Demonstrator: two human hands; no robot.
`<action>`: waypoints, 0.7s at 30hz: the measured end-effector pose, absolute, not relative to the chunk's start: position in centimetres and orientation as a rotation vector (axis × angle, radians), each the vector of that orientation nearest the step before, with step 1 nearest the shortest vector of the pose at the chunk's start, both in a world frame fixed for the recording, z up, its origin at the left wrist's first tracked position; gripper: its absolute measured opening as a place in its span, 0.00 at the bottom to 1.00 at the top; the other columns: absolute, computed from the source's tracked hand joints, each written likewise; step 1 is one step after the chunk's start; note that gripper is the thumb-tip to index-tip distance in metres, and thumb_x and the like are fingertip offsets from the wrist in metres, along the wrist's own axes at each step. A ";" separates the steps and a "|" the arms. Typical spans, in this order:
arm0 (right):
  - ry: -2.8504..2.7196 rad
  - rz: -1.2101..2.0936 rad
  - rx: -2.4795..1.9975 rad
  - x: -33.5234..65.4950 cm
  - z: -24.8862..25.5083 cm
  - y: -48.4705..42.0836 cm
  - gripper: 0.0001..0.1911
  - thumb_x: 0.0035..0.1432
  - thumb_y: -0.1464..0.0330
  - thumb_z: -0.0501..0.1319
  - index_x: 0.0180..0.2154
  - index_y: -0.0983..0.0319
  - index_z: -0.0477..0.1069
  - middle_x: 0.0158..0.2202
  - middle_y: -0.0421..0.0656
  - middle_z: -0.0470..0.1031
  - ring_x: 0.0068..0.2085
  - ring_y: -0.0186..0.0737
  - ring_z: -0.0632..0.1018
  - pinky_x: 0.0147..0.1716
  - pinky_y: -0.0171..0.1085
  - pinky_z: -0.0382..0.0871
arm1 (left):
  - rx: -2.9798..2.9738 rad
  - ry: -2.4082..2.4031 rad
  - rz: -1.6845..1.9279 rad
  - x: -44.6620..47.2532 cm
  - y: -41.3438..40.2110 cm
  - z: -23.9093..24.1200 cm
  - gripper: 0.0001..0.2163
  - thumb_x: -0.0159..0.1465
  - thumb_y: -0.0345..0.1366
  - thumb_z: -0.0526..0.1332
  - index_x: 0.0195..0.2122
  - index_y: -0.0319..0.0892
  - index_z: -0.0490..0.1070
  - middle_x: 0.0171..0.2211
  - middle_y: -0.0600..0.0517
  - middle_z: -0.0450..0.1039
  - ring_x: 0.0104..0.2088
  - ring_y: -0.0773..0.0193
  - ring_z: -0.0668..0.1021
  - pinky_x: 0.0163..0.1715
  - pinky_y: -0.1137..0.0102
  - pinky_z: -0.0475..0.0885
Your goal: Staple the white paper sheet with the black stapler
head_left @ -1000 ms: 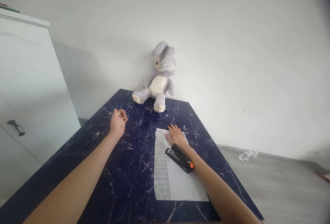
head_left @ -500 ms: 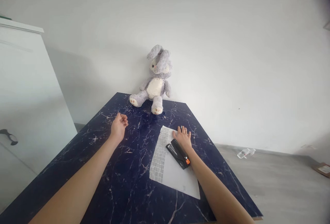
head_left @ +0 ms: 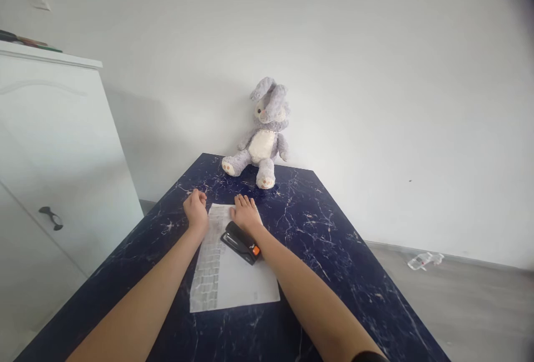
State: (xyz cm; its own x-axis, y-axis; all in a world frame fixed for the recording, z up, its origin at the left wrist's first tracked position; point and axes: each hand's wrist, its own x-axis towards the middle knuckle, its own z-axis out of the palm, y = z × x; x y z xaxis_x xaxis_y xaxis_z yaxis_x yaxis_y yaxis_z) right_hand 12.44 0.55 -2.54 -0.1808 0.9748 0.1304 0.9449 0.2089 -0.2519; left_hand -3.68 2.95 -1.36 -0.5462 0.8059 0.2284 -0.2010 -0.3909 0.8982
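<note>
A sheet of paper, with rows of grey print down its left side, lies on the dark blue marbled table. On top of the paper rests a black stapler with an orange end. My right hand is flat on the upper part of the sheet, fingers stretched, just beyond the stapler. By the sheet's upper left edge, my left hand rests with its fingers curled in and nothing visible in them. The right wrist hides part of the sheet's right edge.
A grey plush rabbit sits at the table's far end against the white wall. To the left stands a white cabinet with a dark handle. A clear plastic item lies on the floor at right.
The paper and the stapler have slid left across the table, along with my right hand on the sheet. My left hand is now beside the paper's edge, its fingers curled tighter.
</note>
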 end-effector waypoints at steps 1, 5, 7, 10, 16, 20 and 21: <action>-2.237 0.175 -1.791 11.3 -2.4 1.0 0.34 0.72 0.58 0.42 0.70 0.72 0.51 0.73 0.54 0.48 0.73 0.56 0.50 0.70 0.53 0.39 | 0.872 1.181 2.000 -3.8 3.0 -1.3 0.15 0.63 0.42 0.55 0.20 0.42 0.64 0.20 0.56 0.59 0.20 0.69 0.62 0.21 0.72 0.56; -2.270 0.199 -1.734 9.1 -2.0 1.6 0.33 0.72 0.58 0.44 0.71 0.67 0.50 0.73 0.52 0.48 0.73 0.59 0.48 0.70 0.54 0.40 | 0.834 1.246 2.011 -3.9 3.1 -1.2 0.15 0.63 0.42 0.53 0.21 0.43 0.62 0.21 0.56 0.61 0.20 0.69 0.63 0.21 0.72 0.57; -2.250 0.171 -1.727 9.1 -1.9 1.3 0.32 0.72 0.60 0.46 0.72 0.61 0.46 0.74 0.51 0.44 0.73 0.57 0.47 0.70 0.56 0.41 | 0.844 1.249 2.006 -3.8 3.2 -1.3 0.15 0.63 0.43 0.53 0.21 0.43 0.62 0.20 0.56 0.60 0.20 0.69 0.62 0.20 0.72 0.57; -2.311 0.149 -1.615 10.0 -1.7 0.1 0.31 0.73 0.61 0.48 0.72 0.55 0.46 0.75 0.48 0.38 0.74 0.54 0.46 0.69 0.56 0.44 | 0.864 1.234 1.989 -3.8 3.1 -1.3 0.16 0.63 0.44 0.53 0.21 0.43 0.62 0.19 0.57 0.59 0.19 0.69 0.61 0.19 0.72 0.56; -2.614 0.282 -1.247 13.9 -1.2 -3.5 0.26 0.76 0.62 0.42 0.71 0.52 0.51 0.73 0.42 0.50 0.73 0.44 0.51 0.70 0.55 0.44 | 0.875 1.207 1.957 -3.5 2.4 -1.0 0.15 0.63 0.43 0.55 0.20 0.43 0.62 0.18 0.58 0.55 0.18 0.70 0.59 0.19 0.73 0.53; -2.601 0.348 -1.263 18.9 -1.0 -6.0 0.27 0.75 0.61 0.43 0.71 0.52 0.50 0.73 0.41 0.49 0.73 0.42 0.51 0.71 0.52 0.41 | 0.918 1.197 1.935 -3.1 2.1 -0.9 0.16 0.63 0.43 0.55 0.20 0.43 0.63 0.17 0.58 0.54 0.18 0.69 0.59 0.19 0.72 0.51; -2.595 0.362 -1.284 20.3 -1.0 -6.6 0.26 0.75 0.61 0.43 0.71 0.52 0.50 0.73 0.40 0.49 0.73 0.41 0.51 0.71 0.51 0.40 | 0.953 1.190 1.919 -3.0 2.0 -0.9 0.17 0.64 0.43 0.55 0.19 0.43 0.63 0.17 0.57 0.55 0.18 0.69 0.59 0.19 0.72 0.51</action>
